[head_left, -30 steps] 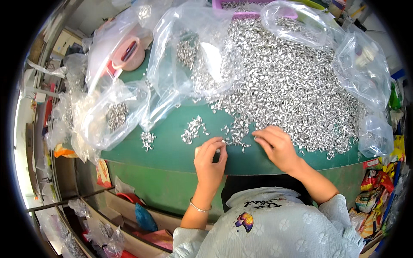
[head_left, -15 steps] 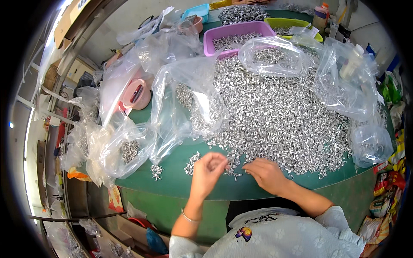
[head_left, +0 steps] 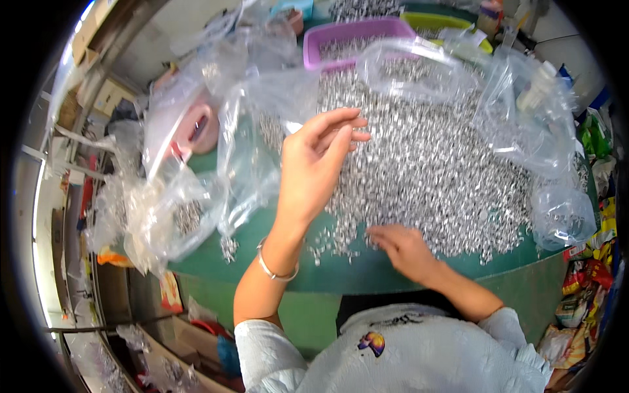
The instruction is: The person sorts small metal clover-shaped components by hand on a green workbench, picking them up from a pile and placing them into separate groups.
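Observation:
A broad heap of small silvery curved metal pieces (head_left: 426, 164) covers the middle of the green table (head_left: 314, 278). My left hand (head_left: 311, 160) is raised over the heap's left side, its thumb and fingers apart and nothing seen between them. Low at the heap's near edge, my right hand (head_left: 406, 252) has its fingers drawn together; whatever its fingertips hold is blurred and too small to name. Between the hands lies a loose cluster of pieces (head_left: 342, 237). A much smaller pile of pieces (head_left: 228, 249) sits farther left, beside a clear bag.
Clear plastic bags (head_left: 246, 164) crowd the left side, around a pink container (head_left: 200, 131). Behind the heap stand a purple basket (head_left: 311, 49) and a yellow-green tray (head_left: 445, 19), both with metal pieces. More clear bags (head_left: 531, 131) lie on the right.
My left hand has risen away from the near edge, up over the heap, and its fingers have spread. My right hand stays at the near edge. The whole view has shifted slightly.

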A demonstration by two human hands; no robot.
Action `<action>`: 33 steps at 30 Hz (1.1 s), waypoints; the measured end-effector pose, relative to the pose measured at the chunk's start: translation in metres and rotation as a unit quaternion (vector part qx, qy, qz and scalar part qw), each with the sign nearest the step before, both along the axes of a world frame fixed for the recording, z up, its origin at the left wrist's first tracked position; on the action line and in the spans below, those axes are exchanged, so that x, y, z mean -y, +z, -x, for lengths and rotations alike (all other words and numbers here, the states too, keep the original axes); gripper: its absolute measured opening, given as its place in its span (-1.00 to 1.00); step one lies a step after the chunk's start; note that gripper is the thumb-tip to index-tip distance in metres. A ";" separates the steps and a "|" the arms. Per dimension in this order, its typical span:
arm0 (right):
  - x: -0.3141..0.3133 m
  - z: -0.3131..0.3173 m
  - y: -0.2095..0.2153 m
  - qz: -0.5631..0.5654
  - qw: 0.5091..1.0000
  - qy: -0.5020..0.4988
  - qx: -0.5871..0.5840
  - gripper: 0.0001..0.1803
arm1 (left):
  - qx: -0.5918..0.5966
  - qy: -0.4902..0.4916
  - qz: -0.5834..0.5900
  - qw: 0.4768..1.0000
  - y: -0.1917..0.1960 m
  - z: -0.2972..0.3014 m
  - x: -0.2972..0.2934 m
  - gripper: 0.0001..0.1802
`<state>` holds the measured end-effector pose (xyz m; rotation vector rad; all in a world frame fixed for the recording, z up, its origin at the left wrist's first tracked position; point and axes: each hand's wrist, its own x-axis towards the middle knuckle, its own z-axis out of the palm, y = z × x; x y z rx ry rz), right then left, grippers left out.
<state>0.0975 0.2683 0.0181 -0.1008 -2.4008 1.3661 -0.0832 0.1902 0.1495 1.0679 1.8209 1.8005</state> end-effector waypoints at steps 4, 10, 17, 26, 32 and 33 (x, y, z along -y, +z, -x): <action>-0.003 -0.003 0.019 0.172 0.977 -0.013 0.126 -0.78 | -0.054 0.068 0.102 0.991 -0.047 -0.043 0.071 -0.74; 0.027 -0.005 -0.014 -0.162 0.985 0.059 -0.033 -0.77 | -0.217 0.175 0.215 0.936 -0.115 -0.089 0.124 -0.73; 0.020 -0.015 -0.002 -0.123 0.991 0.061 0.000 -0.77 | -0.200 0.177 0.249 0.931 -0.138 -0.130 0.129 -0.67; 0.020 -0.018 0.004 -0.260 0.963 0.016 0.061 -0.77 | -0.242 0.212 0.261 0.910 -0.149 -0.128 0.116 -0.70; 0.020 -0.029 -0.001 -0.245 0.966 0.009 0.084 -0.77 | -0.242 0.195 0.248 0.918 -0.142 -0.129 0.109 -0.68; 0.021 -0.031 0.000 -0.244 0.965 0.013 0.093 -0.78 | -0.249 0.181 0.259 0.916 -0.140 -0.129 0.107 -0.68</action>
